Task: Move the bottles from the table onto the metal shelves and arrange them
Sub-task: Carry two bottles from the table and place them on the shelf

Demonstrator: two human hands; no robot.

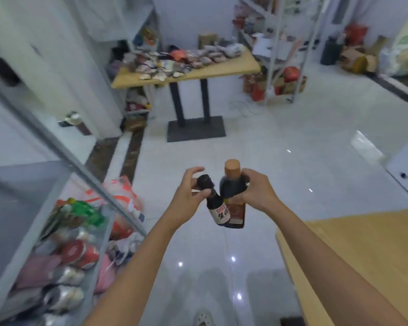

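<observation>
Bottles, two of them, hang in mid-air over the tiled floor (292, 161). The small bottle (218, 209), black-capped, is pinched at its neck between the thumb and curled fingers of the left hand (189, 196), whose forefinger (194, 171) arches free above the cap. The larger bottle (231, 184), brown-capped, is wrapped at its shoulder by the right hand (257, 191). Their bodies touch just below the fingers, the small one tilted. A firmer hold looks wise before the carry: close that loose forefinger on the neck and draw the two apart so they do not knock. The metal shelves (33, 234) stand well off beyond the left knuckles, with a slanting post (92, 183) nearest. The tier below that wrist is crowded with packets (76, 252), so a barer tier seems the better target. The wooden table (351, 255) lies under the right forearm.
</observation>
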